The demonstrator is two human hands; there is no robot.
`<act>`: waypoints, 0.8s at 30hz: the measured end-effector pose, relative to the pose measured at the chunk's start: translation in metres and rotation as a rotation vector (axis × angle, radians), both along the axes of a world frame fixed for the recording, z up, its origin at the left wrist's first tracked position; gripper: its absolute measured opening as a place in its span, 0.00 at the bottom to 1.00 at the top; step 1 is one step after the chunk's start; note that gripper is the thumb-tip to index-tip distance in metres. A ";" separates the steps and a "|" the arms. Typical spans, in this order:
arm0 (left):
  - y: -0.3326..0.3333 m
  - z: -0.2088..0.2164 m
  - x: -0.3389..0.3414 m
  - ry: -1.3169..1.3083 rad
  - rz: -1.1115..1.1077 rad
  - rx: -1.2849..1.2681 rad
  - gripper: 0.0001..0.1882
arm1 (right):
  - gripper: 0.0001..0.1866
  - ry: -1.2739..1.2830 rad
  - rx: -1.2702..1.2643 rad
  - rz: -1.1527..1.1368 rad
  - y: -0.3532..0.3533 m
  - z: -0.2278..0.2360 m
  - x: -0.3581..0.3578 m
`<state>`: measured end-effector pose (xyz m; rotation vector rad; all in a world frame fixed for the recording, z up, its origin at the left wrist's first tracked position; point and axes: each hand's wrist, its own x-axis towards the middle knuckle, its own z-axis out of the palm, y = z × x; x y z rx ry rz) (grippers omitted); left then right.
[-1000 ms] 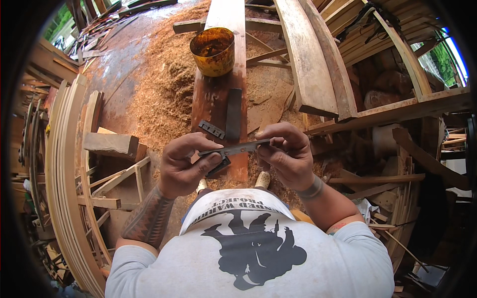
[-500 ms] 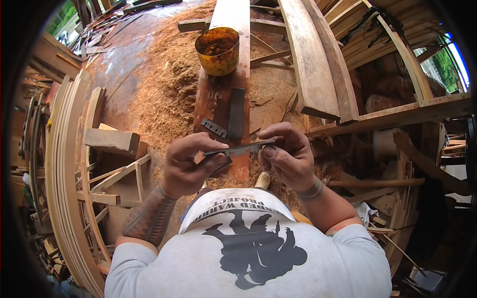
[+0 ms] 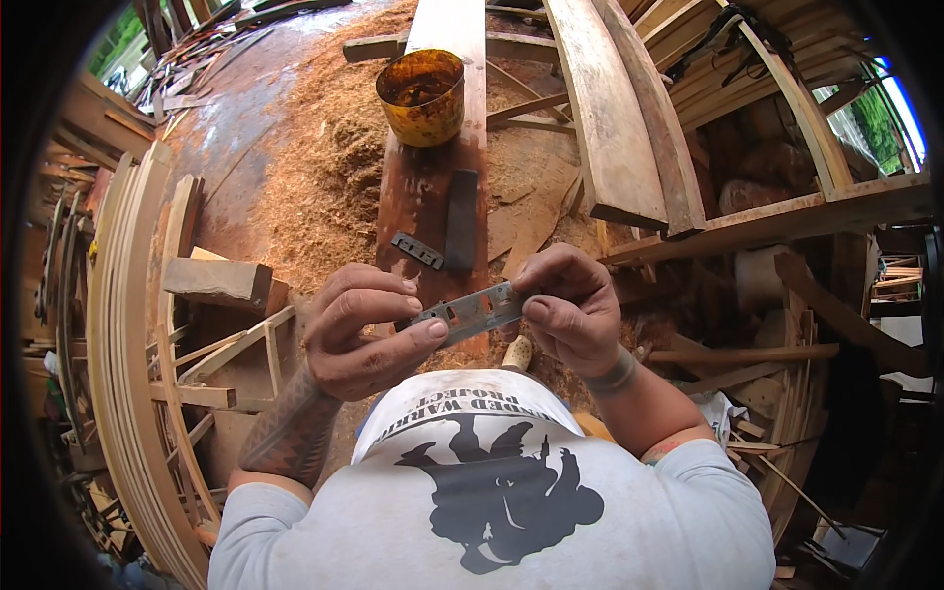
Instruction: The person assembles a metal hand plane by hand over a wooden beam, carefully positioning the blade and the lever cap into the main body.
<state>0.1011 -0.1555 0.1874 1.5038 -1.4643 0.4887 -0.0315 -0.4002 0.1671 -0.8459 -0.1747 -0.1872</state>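
Between my hands I hold a thin grey metal plate (image 3: pixel 480 313) with slots cut through it, like a planer blade. My left hand (image 3: pixel 356 329) pinches its left end between thumb and fingers. The right end sits between the thumb and fingers of my right hand (image 3: pixel 568 300). The plate's broad face is turned up to view. Just beyond, on a wet reddish-brown board (image 3: pixel 425 187), lie a small dark notched metal piece (image 3: pixel 417 250) and a long dark rectangular block (image 3: pixel 461 221), which looks like a sharpening stone. Farther along the board stands a stained yellow tub (image 3: pixel 421 108).
Sawdust (image 3: pixel 320 157) covers the ground left of the board. Thick planks (image 3: pixel 610 118) slope down at the right, ending above a horizontal beam (image 3: pixel 767 224). On the left are a wooden block (image 3: pixel 218 282) and a tall stack of long boards (image 3: pixel 128 364).
The plate has turned from nearly edge-on to showing its broad face and slots. My left hand has rolled over, its fingers now more extended along the plate; my right hand still holds the other end.
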 end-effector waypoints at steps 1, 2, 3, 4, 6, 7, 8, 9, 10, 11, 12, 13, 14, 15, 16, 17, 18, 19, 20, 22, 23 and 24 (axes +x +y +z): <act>0.000 0.000 0.000 -0.001 0.004 0.004 0.24 | 0.13 -0.014 -0.023 -0.002 0.000 0.000 0.000; -0.001 0.000 0.000 -0.006 0.004 0.007 0.24 | 0.13 -0.003 -0.030 -0.002 0.000 -0.001 0.000; -0.001 0.000 0.000 -0.002 0.007 0.009 0.24 | 0.14 -0.022 -0.050 -0.004 0.000 -0.001 0.001; -0.002 -0.001 -0.001 0.013 -0.003 0.020 0.23 | 0.14 -0.041 -0.070 -0.007 -0.001 -0.001 0.001; -0.003 -0.004 -0.004 0.028 -0.014 0.030 0.23 | 0.14 -0.017 -0.087 -0.049 -0.003 0.000 0.000; -0.004 -0.005 -0.008 0.212 -0.050 0.077 0.22 | 0.14 0.003 -0.106 -0.081 -0.003 0.000 0.000; -0.004 -0.007 -0.011 0.381 -0.086 0.125 0.22 | 0.14 0.007 -0.105 -0.089 -0.005 0.001 -0.001; -0.006 -0.009 -0.012 0.397 -0.085 0.124 0.22 | 0.14 0.063 -0.116 -0.073 -0.007 0.002 -0.001; -0.008 -0.011 -0.014 0.577 -0.130 0.177 0.21 | 0.14 0.116 -0.111 -0.061 -0.008 0.002 -0.002; -0.010 -0.012 -0.014 0.757 -0.174 0.230 0.21 | 0.14 0.120 -0.126 -0.055 -0.009 0.002 -0.002; -0.010 -0.013 -0.021 0.910 -0.116 0.263 0.20 | 0.14 0.137 -0.192 -0.055 -0.009 0.001 -0.002; -0.011 -0.014 -0.023 0.940 -0.106 0.275 0.20 | 0.15 0.152 -0.244 -0.052 -0.009 -0.001 -0.002; -0.011 -0.015 -0.025 1.055 -0.064 0.325 0.20 | 0.15 0.153 -0.257 -0.050 -0.009 -0.003 -0.001; -0.011 -0.016 -0.025 1.159 -0.018 0.387 0.21 | 0.14 0.163 -0.294 -0.063 -0.008 -0.005 -0.001; -0.011 -0.017 -0.025 1.167 -0.017 0.372 0.21 | 0.14 0.172 -0.331 -0.076 -0.008 -0.008 0.000; -0.011 -0.019 -0.024 1.165 -0.043 0.408 0.19 | 0.14 0.169 -0.331 -0.072 -0.008 -0.010 0.001; -0.010 -0.022 -0.022 1.163 -0.069 0.443 0.17 | 0.15 0.178 -0.332 -0.056 -0.008 -0.013 0.002; -0.010 -0.026 -0.021 1.138 -0.107 0.460 0.16 | 0.17 0.170 -0.320 -0.043 -0.009 -0.016 0.004; -0.010 -0.031 -0.019 1.158 -0.092 0.476 0.16 | 0.17 0.182 -0.334 -0.036 -0.010 -0.018 0.004; -0.011 -0.046 -0.018 1.398 -0.124 0.504 0.12 | 0.21 0.257 -0.324 -0.072 -0.009 -0.026 0.004; -0.012 -0.055 -0.020 1.399 -0.122 0.501 0.12 | 0.21 0.259 -0.331 -0.070 -0.007 -0.032 0.003; -0.013 -0.065 -0.022 1.502 -0.189 0.444 0.11 | 0.23 0.330 -0.237 -0.076 -0.004 -0.039 0.004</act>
